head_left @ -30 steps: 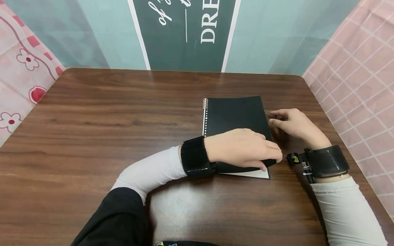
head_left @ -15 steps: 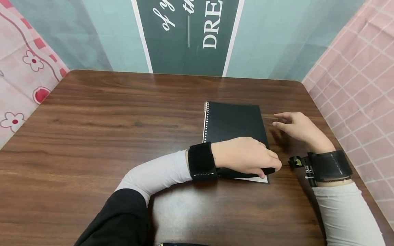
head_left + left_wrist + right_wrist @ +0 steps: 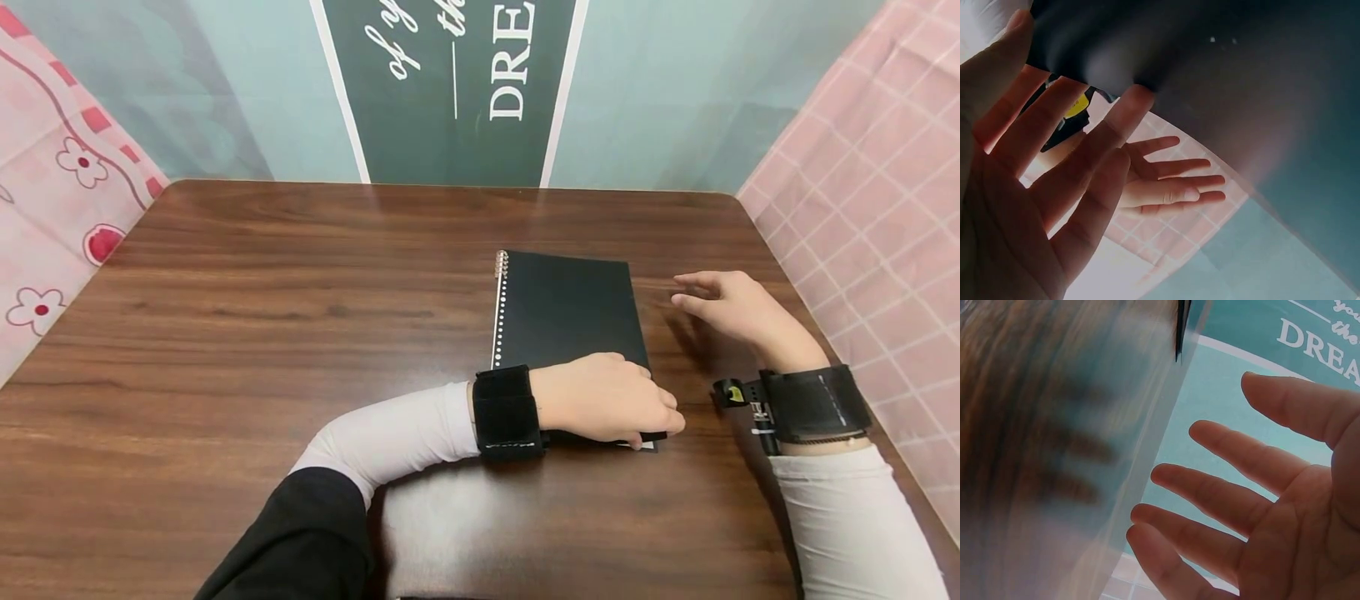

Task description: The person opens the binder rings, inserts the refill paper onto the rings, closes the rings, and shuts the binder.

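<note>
A black spiral notebook (image 3: 566,308) lies on the brown table, its metal coil (image 3: 502,264) along the left side. My left hand (image 3: 609,400) reaches across its near right part and pinches the black cover (image 3: 1222,75) by the edge, thumb on one face and fingers on the other. A sliver of white page (image 3: 647,447) shows at the near right corner, below the cover. To the right of the notebook, my right hand (image 3: 742,312) is held with relaxed, spread fingers and nothing in it. The right wrist view shows those fingers apart from the tabletop.
The wooden table (image 3: 300,317) extends widely to the left of the notebook. A teal backdrop (image 3: 660,100) with white lettering hangs behind it. Pink cloths flank both sides, the tiled one (image 3: 885,208) close beyond my right arm.
My left hand has come nearer to me with the cover, and less white page shows at the corner. My right hand has drawn away to the right from the notebook's edge.
</note>
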Demonstrator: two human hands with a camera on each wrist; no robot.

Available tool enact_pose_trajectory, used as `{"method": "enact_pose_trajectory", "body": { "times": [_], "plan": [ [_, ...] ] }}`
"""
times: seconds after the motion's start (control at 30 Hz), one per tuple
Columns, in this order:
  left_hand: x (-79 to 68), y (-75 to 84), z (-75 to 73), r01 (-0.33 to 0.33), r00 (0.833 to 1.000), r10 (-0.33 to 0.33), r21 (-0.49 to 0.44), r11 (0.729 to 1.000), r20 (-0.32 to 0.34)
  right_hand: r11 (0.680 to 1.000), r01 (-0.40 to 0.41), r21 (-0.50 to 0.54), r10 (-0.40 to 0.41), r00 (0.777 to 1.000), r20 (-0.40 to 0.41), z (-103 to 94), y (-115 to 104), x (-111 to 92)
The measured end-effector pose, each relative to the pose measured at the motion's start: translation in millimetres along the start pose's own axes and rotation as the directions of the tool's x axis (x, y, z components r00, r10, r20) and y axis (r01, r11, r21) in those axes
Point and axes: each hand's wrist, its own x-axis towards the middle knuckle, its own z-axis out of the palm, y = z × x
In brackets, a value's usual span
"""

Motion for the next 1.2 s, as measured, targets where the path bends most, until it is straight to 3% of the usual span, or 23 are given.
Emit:
{"method": "enact_pose_trajectory", "body": {
  "times": [0.5, 0.7, 0.8, 0.93, 1.07, 1.2],
  "plan": [
    [1.9, 10.4, 9.5, 0.021, 0.999, -0.023, 0.074, 0.997, 0.024, 1.000, -0.002, 0.005, 0.002, 1.000, -0.027, -3.1, -3.0, -1.9],
    [0.2, 9.3, 10.9, 0.022, 1.000, -0.023, 0.070, 0.997, 0.015, 0.999, 0.018, -0.027, -0.019, 0.999, -0.039, -5.0, -4.9, -2.4],
    [-3.3, 6.8, 8.6, 0.025, 0.999, -0.026, 0.020, 0.999, 0.029, 0.999, 0.031, -0.038, -0.033, 0.998, -0.051, -5.9, -6.0, -3.3],
    [-15.7, -4.0, -0.2, 0.026, 1.000, -0.025, -0.083, 0.996, 0.018, 0.998, 0.046, -0.049, -0.049, 0.997, -0.057, -6.2, -8.3, -4.1],
    [-35.4, -20.8, -14.6, 0.051, 0.996, -0.060, -0.134, 0.990, -0.065, 0.997, 0.048, -0.060, -0.052, 0.997, -0.062, -6.9, -10.3, -4.8],
    [-61.3, -38.4, -27.8, 0.114, 0.977, -0.140, -0.164, 0.980, -0.159, 0.998, 0.040, -0.047, -0.043, 0.996, -0.076, -6.6, -13.8, -7.3]
  ]
}}
